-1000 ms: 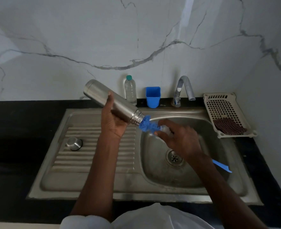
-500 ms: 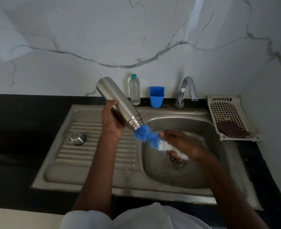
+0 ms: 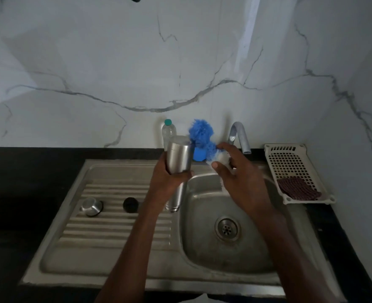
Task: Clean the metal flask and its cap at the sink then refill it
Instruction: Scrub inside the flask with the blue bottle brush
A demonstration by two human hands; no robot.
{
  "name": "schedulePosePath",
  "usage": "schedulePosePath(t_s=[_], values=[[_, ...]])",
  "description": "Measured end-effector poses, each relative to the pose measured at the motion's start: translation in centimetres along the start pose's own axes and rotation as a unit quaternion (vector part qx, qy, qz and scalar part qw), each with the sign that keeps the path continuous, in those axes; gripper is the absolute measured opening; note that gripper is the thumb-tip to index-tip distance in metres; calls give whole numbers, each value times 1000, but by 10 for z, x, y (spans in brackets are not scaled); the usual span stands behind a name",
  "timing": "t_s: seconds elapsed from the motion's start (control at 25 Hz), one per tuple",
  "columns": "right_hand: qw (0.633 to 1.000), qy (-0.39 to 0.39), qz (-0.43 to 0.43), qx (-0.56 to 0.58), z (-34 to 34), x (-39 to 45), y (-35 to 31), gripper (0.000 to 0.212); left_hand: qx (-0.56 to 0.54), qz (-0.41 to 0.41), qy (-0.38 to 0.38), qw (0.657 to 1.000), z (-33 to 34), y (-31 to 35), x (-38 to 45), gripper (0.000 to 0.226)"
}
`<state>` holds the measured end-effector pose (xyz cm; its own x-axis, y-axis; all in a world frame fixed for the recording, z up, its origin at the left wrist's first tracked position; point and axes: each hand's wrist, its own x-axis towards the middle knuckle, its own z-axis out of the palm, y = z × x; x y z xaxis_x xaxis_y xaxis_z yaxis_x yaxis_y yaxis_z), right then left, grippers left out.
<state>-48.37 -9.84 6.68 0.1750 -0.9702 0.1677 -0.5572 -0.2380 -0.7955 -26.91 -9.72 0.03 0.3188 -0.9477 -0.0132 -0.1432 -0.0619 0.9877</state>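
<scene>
Sink [image 3: 115, 270]: sitting under a marble wall.
Left hand [image 3: 169, 178]: gripping the flask [image 3: 179, 154] upright, mouth pointing down.
Right hand [image 3: 239, 182]: pinching the brush [image 3: 201, 132] just right of it.

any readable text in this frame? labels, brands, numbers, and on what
None readable.
Clear plastic bottle by the wall: no label legible, too blurred.
Metal flask in the left hand: plain steel, no marking visible.
Flask cap on the drainboard: none visible.
Tap: none visible.
</scene>
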Motion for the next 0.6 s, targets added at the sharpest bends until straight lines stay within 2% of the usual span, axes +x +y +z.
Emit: schedulePosePath(t_s=[0.08, 0.2, 0.32, 0.44, 0.56, 0.6], values=[[999, 9, -23, -40, 1, 2, -2, 41, 21, 13, -22, 999, 7, -4, 2, 77], [995, -32, -55, -78, -15, -11, 12, 43, 30, 13, -18, 999, 1, -12, 4, 86], [995, 14, -66, -74, -31, -26, 18, 47, 52, 10, -5, 999, -3, -14, 2, 91], [993, -5, -80, -91, -16, -18, 0, 45, 101, -1, -27, 995, 8, -13, -1, 91], [985, -13, -124, -118, -5, -24, -11, 42, 75, -14, -16, 997, 10, -16, 2, 89], [986, -19, -115, -120, -9, -27, -6, 42, 83, -14, -8, 996, 7, -14, 1, 87]])
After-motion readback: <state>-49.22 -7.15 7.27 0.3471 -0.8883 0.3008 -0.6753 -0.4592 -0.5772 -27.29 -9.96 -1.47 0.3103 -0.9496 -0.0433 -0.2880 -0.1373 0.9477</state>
